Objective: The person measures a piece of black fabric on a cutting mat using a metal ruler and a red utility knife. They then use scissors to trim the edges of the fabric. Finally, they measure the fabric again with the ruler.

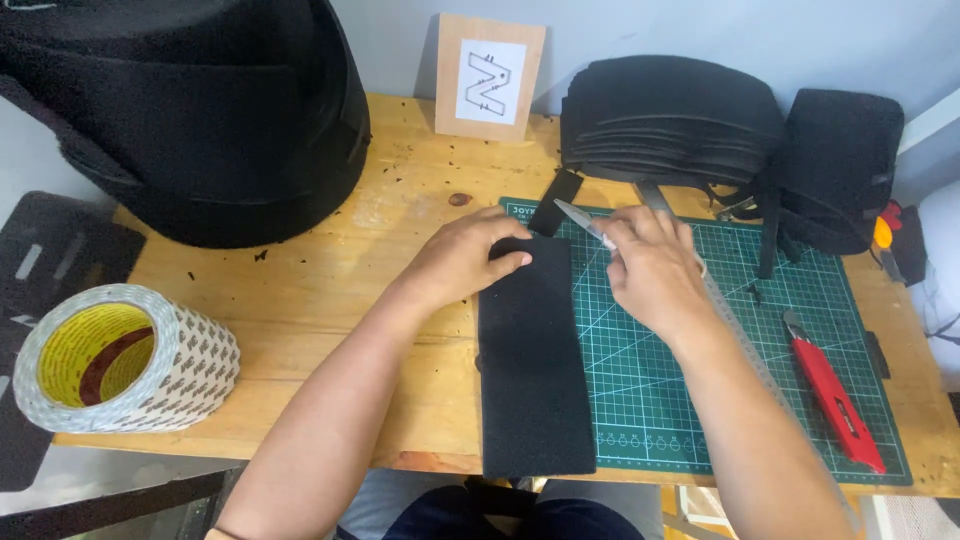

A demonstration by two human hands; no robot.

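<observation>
A long black felt strip (533,380) lies upright in the view, across the left edge of a green cutting mat (700,400). My left hand (463,255) presses flat on the strip's top end. My right hand (655,270) is closed around a thin silver blade or pen-like tool (583,220), whose tip points up and left just beyond the strip's top right corner. A metal ruler (745,345) runs under my right wrist along the mat.
A big black felt roll (200,110) fills the back left. A wide tape roll (120,355) sits front left. Stacked black felt pieces (670,115) and a black pouch (840,160) stand behind the mat. A red utility knife (832,395) lies at right. A small wooden card (490,75) leans on the wall.
</observation>
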